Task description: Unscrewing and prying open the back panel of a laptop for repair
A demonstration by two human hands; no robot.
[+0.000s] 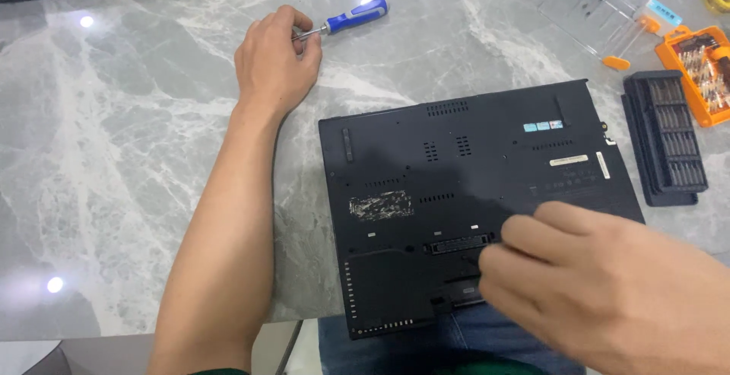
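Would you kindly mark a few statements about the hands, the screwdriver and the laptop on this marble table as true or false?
1. The left hand grips the blue-and-white-handled screwdriver by its metal shaft. True.
2. The black laptop lies open with its keyboard facing up. False: it is closed, underside up, with vents and labels showing.
3. The right hand rests over the laptop's near edge. True.
4. The orange case of screwdriver bits sits left of the laptop. False: it lies at the far right, beside a black bit tray.
5. The screwdriver's tip is seated in a laptop screw. False: the tool is on the grey marble table, apart from the laptop.
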